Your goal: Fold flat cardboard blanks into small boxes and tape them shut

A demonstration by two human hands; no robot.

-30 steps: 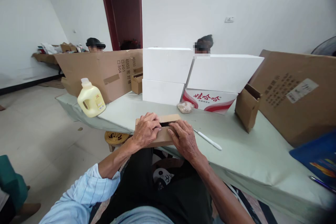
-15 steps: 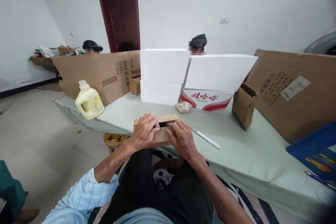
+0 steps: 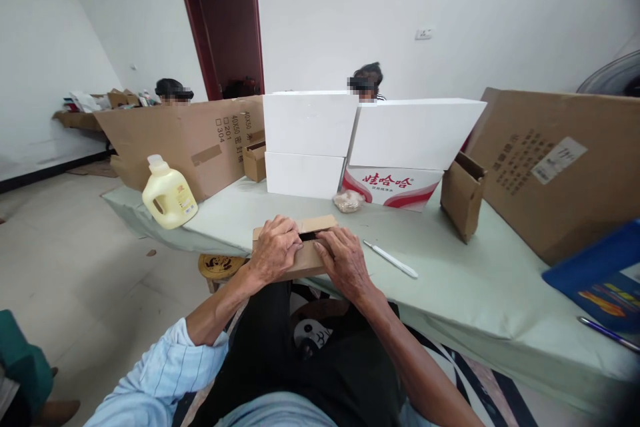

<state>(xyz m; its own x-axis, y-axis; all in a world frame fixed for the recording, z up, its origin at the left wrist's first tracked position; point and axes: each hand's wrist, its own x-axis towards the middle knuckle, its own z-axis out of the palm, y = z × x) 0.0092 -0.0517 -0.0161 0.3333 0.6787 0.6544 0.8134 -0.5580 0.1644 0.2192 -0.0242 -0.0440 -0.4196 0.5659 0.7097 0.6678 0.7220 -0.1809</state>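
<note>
A small brown cardboard box (image 3: 306,264) sits at the table's near edge, right in front of me. A dark gap shows along its top, between the front wall and a raised back flap. My left hand (image 3: 277,247) grips the left part of the rim, fingers bent over the edge. On the right part, my right hand (image 3: 345,259) is closed the same way, thumb on the near wall. The fingertips reach into the gap and are partly hidden. A white craft knife (image 3: 391,259) lies on the cloth just right of my right hand.
Behind the box are a small bag (image 3: 349,200), white boxes (image 3: 310,127) and a red-and-white printed carton (image 3: 390,188). A yellow jug (image 3: 169,195) stands left; a narrow cardboard box (image 3: 463,197), blue package (image 3: 600,280) and pen (image 3: 607,333) are right. Two people sit beyond the cartons.
The view has shifted slightly. Both hands keep their hold on the cardboard box, with hardly any finger movement. The person behind the white boxes has moved their head a little.
</note>
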